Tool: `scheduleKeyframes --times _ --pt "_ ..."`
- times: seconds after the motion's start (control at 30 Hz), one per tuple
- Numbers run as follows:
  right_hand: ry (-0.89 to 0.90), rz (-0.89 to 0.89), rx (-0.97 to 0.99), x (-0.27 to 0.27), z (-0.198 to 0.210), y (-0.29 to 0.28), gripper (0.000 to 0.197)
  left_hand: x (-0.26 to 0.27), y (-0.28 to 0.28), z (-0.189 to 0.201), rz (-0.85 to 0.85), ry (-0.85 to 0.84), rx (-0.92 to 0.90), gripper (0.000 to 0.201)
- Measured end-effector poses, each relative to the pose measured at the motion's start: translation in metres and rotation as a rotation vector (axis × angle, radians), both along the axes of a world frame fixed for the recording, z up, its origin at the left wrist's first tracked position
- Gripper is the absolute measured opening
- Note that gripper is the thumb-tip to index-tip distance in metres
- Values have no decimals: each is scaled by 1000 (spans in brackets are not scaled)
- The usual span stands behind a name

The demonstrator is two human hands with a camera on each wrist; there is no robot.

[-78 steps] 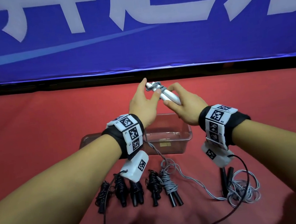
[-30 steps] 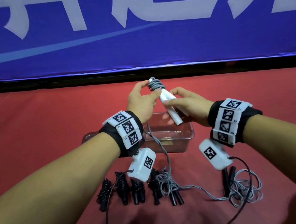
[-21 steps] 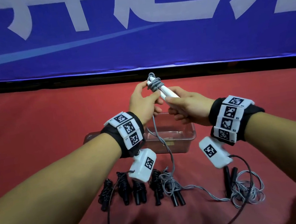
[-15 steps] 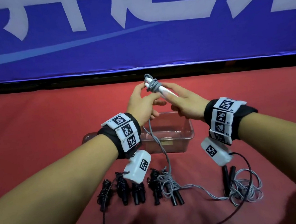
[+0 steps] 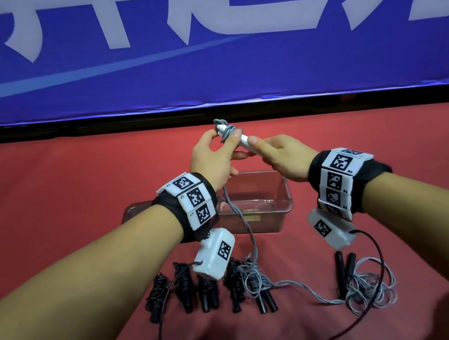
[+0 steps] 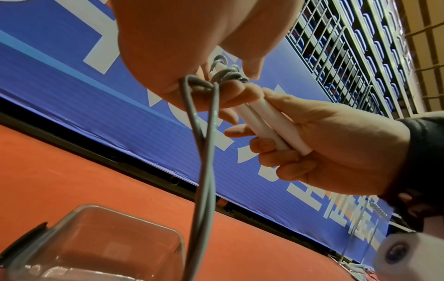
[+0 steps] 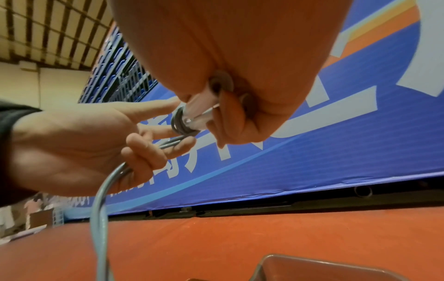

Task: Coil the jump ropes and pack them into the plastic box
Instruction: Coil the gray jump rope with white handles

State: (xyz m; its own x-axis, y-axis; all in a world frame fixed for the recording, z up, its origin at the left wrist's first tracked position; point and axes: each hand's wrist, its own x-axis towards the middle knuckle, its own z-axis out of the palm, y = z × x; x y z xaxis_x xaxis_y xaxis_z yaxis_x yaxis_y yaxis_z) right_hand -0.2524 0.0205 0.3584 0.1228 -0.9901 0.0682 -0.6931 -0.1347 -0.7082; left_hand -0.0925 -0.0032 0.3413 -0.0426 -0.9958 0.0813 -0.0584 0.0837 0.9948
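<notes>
The right hand (image 5: 283, 157) grips the two white handles (image 6: 266, 123) together — held above the plastic box (image 5: 267, 207). The left hand (image 5: 213, 160) pinches the grey rope (image 6: 204, 133), looped round the handles' tips; its tail trails to the red floor (image 5: 45, 198). Coiled black ropes (image 5: 206, 287) lie near the box's front edge — four, probably.

plastic box (image 5: 257, 217) open-topped, grey rope (image 5: 251, 242) hanging across its near rim

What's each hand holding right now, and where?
Right hand grips the two white handles by their lower ends; left hand pinches the gray rope beside the wraps.
</notes>
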Motion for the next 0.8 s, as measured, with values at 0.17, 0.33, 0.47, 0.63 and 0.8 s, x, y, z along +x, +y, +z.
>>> scheduleKeyframes --times 0.17,0.33,0.47,0.63,0.8 --pt "-87 33 61 0 -5 1 64 2 -7 -2 -22 -16 -8 36" --pt "-354 1 187 -4 -9 4 36 2 -7 -1 -51 10 -9 35" --pt "-635 31 302 -3 -2 11 21 -1 -5 5 -77 98 24 36" --pt "-613 -1 249 5 -1 7 21 -3 0 7 -116 195 130 37" --pt "-412 -29 147 1 -11 0 20 -5 -2 3 -72 84 158 34"
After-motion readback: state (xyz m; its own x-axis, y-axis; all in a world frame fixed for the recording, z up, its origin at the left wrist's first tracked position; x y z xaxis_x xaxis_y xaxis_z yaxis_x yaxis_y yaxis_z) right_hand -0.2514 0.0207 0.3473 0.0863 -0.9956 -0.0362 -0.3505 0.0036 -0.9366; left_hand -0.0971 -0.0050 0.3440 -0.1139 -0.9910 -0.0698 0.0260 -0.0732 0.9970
